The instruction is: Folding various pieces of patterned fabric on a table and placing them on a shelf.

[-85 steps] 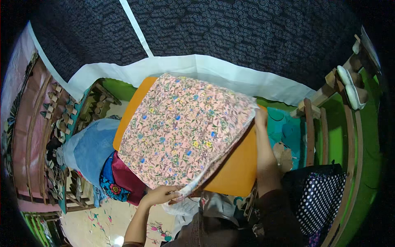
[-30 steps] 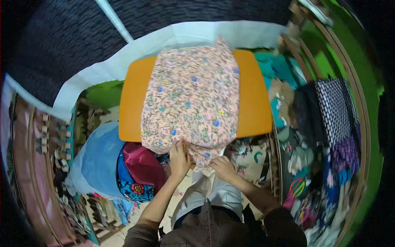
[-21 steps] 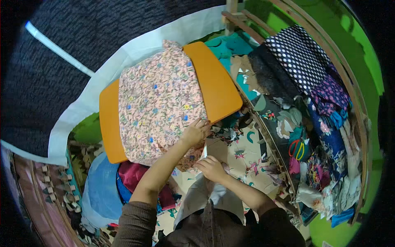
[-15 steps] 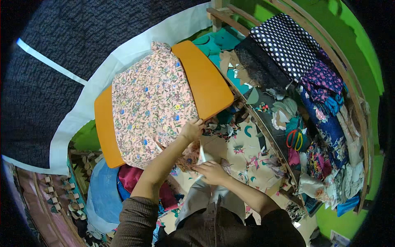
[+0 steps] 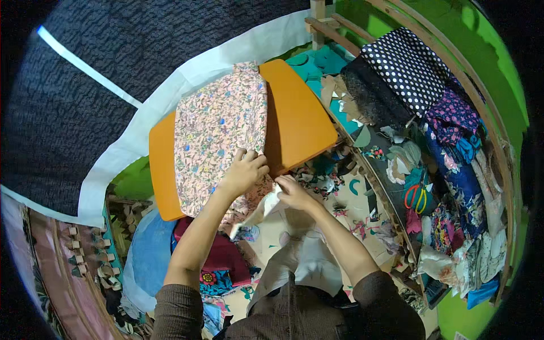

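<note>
A pink floral cloth lies over an orange board with rounded corners. My left hand is on the cloth's near right part, its fingers bent and closed on the fabric. Just to the right, my right hand pinches the cloth's near edge past the board. Between my hands and below them, a pale white strip of the cloth's edge hangs, folded over and blurred. The fingertips of my right hand are partly hidden by the fabric.
At left spreads a dark patterned sheet with a white border. Folded fabrics, including a polka-dot cloth, and scissors with red and yellow handles lie on the right shelf. Scraps litter the floor. A dark red cloth sits below the board.
The cloth's right side has drawn inward to the left, baring more of the board. My left hand has shifted onto the cloth, and my right hand has risen with the edge. The view has shifted slightly.
</note>
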### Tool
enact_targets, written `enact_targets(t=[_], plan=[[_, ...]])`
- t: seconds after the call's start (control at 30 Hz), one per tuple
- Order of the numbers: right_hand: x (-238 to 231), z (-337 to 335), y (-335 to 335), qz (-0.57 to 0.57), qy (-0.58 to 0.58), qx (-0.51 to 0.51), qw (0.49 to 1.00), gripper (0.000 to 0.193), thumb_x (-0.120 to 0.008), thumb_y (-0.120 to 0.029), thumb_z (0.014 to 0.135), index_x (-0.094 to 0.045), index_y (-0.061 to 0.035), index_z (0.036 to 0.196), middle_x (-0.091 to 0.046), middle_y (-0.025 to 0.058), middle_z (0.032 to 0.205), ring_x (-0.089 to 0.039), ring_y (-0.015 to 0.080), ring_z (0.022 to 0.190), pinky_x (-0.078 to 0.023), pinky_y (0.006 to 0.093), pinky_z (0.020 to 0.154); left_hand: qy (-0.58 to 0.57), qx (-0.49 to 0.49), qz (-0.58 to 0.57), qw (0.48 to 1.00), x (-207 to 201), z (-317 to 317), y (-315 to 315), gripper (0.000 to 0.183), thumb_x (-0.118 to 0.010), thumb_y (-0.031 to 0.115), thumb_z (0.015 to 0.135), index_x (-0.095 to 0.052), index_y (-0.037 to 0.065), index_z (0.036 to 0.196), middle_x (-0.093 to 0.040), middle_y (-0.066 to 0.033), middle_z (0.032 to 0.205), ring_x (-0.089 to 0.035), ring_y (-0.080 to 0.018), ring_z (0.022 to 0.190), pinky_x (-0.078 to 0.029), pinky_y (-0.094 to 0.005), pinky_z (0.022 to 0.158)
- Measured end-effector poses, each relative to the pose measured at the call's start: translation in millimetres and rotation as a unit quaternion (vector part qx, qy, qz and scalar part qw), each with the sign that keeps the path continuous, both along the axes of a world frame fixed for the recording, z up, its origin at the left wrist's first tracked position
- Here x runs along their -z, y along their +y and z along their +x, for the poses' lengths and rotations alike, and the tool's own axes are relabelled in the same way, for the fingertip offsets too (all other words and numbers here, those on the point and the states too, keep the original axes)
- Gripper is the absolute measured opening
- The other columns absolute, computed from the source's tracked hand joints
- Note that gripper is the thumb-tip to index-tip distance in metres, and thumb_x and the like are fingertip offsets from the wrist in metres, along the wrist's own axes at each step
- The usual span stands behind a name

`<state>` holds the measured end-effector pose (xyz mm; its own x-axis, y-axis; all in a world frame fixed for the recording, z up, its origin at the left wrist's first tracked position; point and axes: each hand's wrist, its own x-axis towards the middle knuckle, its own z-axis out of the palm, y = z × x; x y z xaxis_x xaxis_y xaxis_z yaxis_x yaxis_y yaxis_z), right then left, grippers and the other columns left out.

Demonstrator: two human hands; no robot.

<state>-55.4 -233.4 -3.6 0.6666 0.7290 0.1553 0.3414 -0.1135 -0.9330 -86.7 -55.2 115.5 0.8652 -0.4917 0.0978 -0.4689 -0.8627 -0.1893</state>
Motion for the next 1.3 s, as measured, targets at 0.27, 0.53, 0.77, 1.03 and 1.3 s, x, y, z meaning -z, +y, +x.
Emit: enact_targets(t=[0.27, 0.53, 0.77, 1.03, 1.3], plan=[[-38, 7, -23, -0.04, -0.27, -0.089, 0.958, 0.025, -0.055, -0.009, 0.071, -0.057, -0.007, 0.096, -0.055, 0.0091, 0.078, -0.054, 0.0254, 0.077, -0.043, 0.037, 0.072, -0.018, -0.055, 0.019, 0.998, -5, -9, 22, 0.02, -0.06, 0.016, 0.07, -0.059, 0.015, 0.09, -0.052, -0.0009, 0.101, -0.046, -0.024, 0.099, -0.031, -0.0462, 0.094], [35, -96, -87, -0.095, -0.334, -0.181, 0.92, 0.005, -0.052, -0.012, 0.072, -0.053, -0.0095, 0.076, -0.053, 0.0045, 0.075, -0.055, 0.0229, 0.073, -0.042, 0.038, 0.065, -0.077, -0.15, 0.001, 0.986, -23, -4, 49, 0.027, -0.062, 0.01, 0.067, -0.056, 0.014, 0.093, -0.051, -0.003, 0.098, -0.046, -0.0236, 0.098, -0.032, -0.044, 0.092], [-5, -69, -50, -0.052, -0.244, 0.075, 0.965, 0.036, -0.059, -0.019, 0.074, -0.051, -0.0058, 0.107, -0.052, 0.014, 0.104, -0.048, 0.0319, 0.099, -0.04, 0.0397, 0.084, -0.033, -0.075, 0.013, 0.997, -26, -23, 38, 0.022, -0.058, 0.009, 0.07, -0.056, 0.013, 0.091, -0.052, -0.0015, 0.104, -0.047, -0.0223, 0.101, -0.031, -0.0446, 0.096], [-41, -7, 15, 0.068, -0.135, 0.068, 0.986, 0.045, -0.061, -0.016, 0.077, -0.045, -0.0042, 0.117, -0.054, 0.0181, 0.107, -0.05, 0.0335, 0.104, -0.041, 0.0402, 0.087, -0.065, -0.064, 0.026, 0.995, -30, -29, 40, 0.02, -0.055, 0.008, 0.071, -0.053, 0.013, 0.09, -0.054, 0.0004, 0.103, -0.048, -0.0195, 0.1, -0.032, -0.0408, 0.096], [83, -62, -59, -0.352, -0.068, -0.033, 0.933, 0.023, -0.054, -0.026, 0.079, -0.056, -0.0056, 0.09, -0.06, 0.0175, 0.083, -0.058, 0.0344, 0.079, -0.045, 0.0459, 0.071, -0.197, -0.186, -0.042, 0.962, -58, -24, 81, 0.013, -0.054, 0.008, 0.074, -0.052, 0.008, 0.086, -0.056, -0.004, 0.101, -0.05, -0.025, 0.098, -0.033, -0.0432, 0.089]])
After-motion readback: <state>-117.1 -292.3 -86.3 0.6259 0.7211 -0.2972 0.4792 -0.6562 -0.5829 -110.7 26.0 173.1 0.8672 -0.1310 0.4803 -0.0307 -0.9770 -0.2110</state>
